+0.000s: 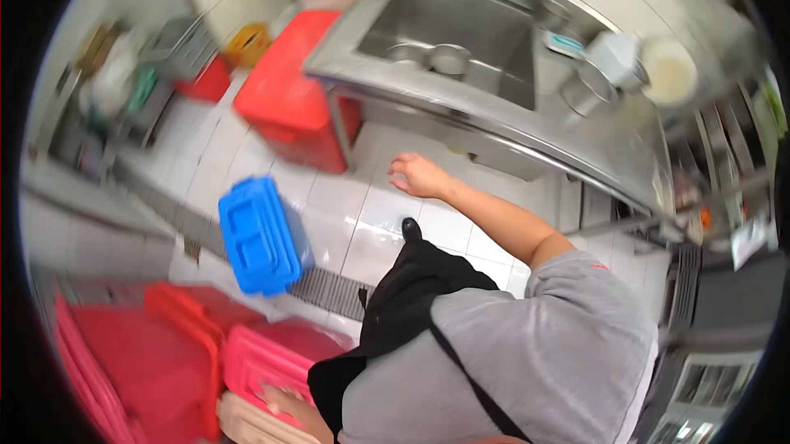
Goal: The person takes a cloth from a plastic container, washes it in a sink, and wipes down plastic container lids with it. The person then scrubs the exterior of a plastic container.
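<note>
My right hand (418, 176) hangs over the tiled floor with nothing in it, its fingers loosely curled and partly apart. Below it shows a black shoe (411, 229). At the bottom, my left hand (284, 403) is at a pink lidded bin (267, 359), beside a beige lid (255, 421); its fingers are blurred, and their hold cannot be made out. A blue lidded box (257, 234) stands on the floor between the hands, to their left in view.
A steel sink (461, 20) holds two metal pots. Beside it stand a metal jug (588, 90) and a white tub (668, 72). A tall red bin (288, 82) is by the counter's left end. Red bins (136, 362) fill the lower left. A drain grate (325, 289) crosses the floor.
</note>
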A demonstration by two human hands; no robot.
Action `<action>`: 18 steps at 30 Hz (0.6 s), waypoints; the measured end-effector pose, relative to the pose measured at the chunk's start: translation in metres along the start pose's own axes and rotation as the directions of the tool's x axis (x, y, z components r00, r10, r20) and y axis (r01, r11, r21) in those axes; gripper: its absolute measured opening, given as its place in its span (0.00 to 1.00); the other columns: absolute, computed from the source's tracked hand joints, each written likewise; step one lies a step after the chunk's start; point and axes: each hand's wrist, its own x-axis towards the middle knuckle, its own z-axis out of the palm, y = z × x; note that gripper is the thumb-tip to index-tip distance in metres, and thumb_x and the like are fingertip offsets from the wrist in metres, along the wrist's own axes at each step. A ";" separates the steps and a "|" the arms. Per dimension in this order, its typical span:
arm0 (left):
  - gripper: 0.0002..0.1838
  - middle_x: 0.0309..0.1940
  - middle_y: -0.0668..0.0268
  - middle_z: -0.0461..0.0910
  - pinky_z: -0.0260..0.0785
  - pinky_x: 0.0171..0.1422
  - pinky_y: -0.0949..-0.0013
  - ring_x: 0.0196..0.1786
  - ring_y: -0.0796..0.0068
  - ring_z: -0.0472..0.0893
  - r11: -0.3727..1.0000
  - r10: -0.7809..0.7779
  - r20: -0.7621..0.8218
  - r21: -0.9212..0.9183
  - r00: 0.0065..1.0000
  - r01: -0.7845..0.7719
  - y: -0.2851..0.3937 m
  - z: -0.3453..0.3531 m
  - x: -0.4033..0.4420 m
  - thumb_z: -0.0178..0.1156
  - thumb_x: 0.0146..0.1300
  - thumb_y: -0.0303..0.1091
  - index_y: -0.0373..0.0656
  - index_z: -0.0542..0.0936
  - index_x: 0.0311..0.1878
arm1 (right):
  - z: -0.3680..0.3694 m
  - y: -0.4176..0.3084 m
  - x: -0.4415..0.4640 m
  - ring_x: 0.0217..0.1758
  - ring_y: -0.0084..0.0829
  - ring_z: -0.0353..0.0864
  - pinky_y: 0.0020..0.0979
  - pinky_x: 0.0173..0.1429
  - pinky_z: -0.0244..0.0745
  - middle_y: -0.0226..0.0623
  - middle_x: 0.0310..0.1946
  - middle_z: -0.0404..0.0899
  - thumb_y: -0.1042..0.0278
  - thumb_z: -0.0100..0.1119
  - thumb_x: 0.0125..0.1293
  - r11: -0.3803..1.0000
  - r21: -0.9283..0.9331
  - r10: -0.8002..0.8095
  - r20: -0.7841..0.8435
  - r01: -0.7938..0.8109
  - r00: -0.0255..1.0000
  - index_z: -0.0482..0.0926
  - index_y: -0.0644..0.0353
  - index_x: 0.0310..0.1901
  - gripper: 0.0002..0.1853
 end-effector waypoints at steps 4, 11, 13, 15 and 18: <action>0.18 0.31 0.56 0.74 0.68 0.36 0.65 0.31 0.65 0.73 0.986 0.011 0.383 0.152 0.924 -0.075 0.026 0.110 -0.054 0.51 0.54 0.43 0.39 0.70 0.41 | -0.173 0.089 -0.041 0.37 0.43 0.71 0.40 0.41 0.68 0.43 0.28 0.73 0.71 0.54 0.44 0.913 -0.269 0.035 -0.699 -0.307 0.714 0.74 0.61 0.26 0.05; 0.16 0.33 0.54 0.74 0.67 0.40 0.62 0.35 0.60 0.74 0.896 0.008 0.629 0.341 0.778 -0.285 0.058 0.197 -0.109 0.49 0.55 0.41 0.39 0.73 0.39 | -0.353 0.331 -0.166 0.43 0.43 0.74 0.35 0.46 0.69 0.48 0.38 0.76 0.65 0.53 0.49 0.398 0.043 0.686 -0.677 -0.916 0.266 0.76 0.62 0.37 0.14; 0.16 0.33 0.53 0.74 0.67 0.41 0.61 0.36 0.59 0.74 0.849 0.043 0.654 0.375 0.755 -0.373 0.060 0.204 -0.114 0.48 0.55 0.41 0.39 0.73 0.39 | -0.363 0.375 -0.182 0.43 0.44 0.74 0.37 0.46 0.68 0.49 0.40 0.75 0.62 0.55 0.47 0.375 -0.323 0.785 -0.388 -0.869 0.483 0.75 0.63 0.39 0.18; 0.16 0.34 0.52 0.74 0.67 0.42 0.60 0.37 0.58 0.74 0.789 0.082 0.656 0.418 0.750 -0.451 0.053 0.198 -0.122 0.48 0.55 0.41 0.39 0.74 0.38 | -0.347 0.458 -0.201 0.48 0.43 0.71 0.36 0.51 0.66 0.51 0.45 0.72 0.57 0.54 0.50 0.282 -0.444 0.922 -0.119 -0.850 0.368 0.67 0.64 0.51 0.27; 0.15 0.35 0.51 0.75 0.66 0.44 0.59 0.39 0.56 0.74 0.678 0.136 0.634 0.501 0.761 -0.538 0.040 0.192 -0.147 0.47 0.55 0.40 0.39 0.75 0.37 | -0.333 0.523 -0.232 0.57 0.37 0.62 0.32 0.58 0.58 0.42 0.54 0.64 0.50 0.39 0.61 0.325 0.113 0.944 0.027 -0.939 0.330 0.60 0.61 0.58 0.28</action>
